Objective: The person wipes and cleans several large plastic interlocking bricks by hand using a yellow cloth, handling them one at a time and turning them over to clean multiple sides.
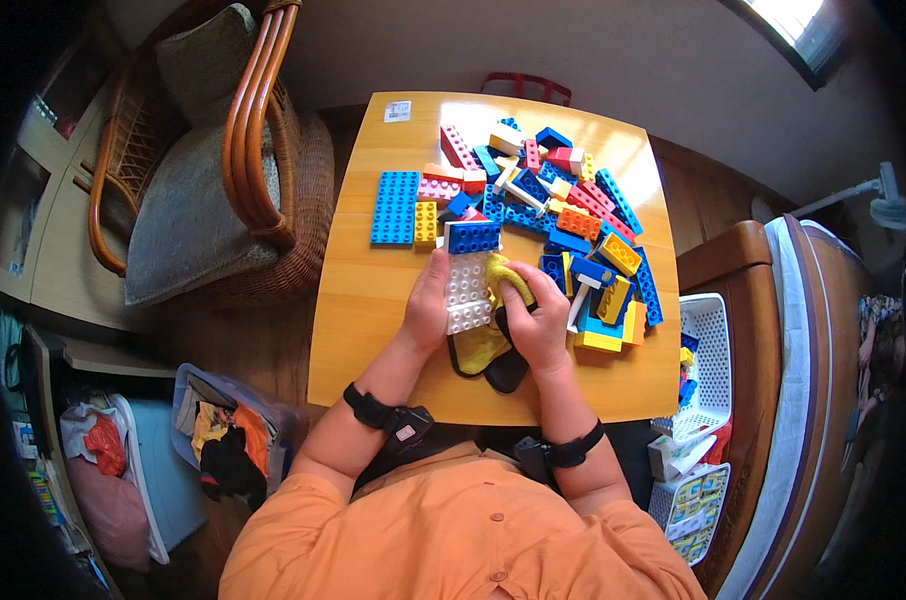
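My left hand (431,302) is closed on the left edge of a white studded toy-brick plate (467,284), held up over the near middle of the table. At the plate's far end sits a blue studded brick (473,238); whether the two are joined I cannot tell. My right hand (539,318) pinches a yellow cloth (481,352) with dark edging, its upper part bunched against the plate's right side. The rest of the cloth hangs below the plate, near the table's front. Left of the blue brick lie a yellow brick (426,224) and a flat blue plate (395,208).
Loose bricks in several colours, such as an orange one (579,223), cover the right and far parts of the wooden table (363,350). A white basket (708,400) stands right of the table, a bin of clothes (198,385) at lower left, a wicker chair (198,210) at far left.
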Action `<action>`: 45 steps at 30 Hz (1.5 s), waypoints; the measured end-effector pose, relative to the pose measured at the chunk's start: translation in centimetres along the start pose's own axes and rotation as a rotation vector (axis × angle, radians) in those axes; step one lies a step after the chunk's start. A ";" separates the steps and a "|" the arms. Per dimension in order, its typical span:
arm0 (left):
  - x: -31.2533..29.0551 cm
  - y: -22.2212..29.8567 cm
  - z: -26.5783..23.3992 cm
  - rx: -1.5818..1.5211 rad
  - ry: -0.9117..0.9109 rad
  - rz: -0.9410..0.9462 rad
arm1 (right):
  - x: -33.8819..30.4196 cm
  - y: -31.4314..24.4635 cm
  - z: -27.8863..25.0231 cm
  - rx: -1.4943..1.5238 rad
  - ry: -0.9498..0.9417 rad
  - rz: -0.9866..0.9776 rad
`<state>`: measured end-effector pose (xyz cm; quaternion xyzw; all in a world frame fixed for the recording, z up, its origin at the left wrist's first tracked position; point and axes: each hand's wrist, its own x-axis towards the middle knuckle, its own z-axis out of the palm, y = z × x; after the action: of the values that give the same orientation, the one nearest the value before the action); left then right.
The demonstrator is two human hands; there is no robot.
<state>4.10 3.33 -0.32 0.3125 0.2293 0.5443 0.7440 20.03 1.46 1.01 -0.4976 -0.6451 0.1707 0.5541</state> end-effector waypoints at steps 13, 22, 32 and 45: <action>0.1 0.2 0.3 0.003 -0.042 0.055 | -0.2 -0.8 0.1 0.045 -0.155 -0.032; 0.3 0.1 -0.3 0.132 0.003 0.024 | -0.3 -1.9 0.5 0.115 -0.290 -0.196; 0.4 1.3 0.5 -0.001 0.045 0.099 | 0.1 -0.7 0.0 0.033 -0.106 -0.115; 0.5 1.2 -0.2 0.058 0.174 0.189 | -0.5 -0.8 0.6 0.022 -0.174 -0.166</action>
<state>3.30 4.11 0.43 0.3056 0.2782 0.6301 0.6574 19.10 0.83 1.16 -0.4195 -0.7278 0.1739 0.5138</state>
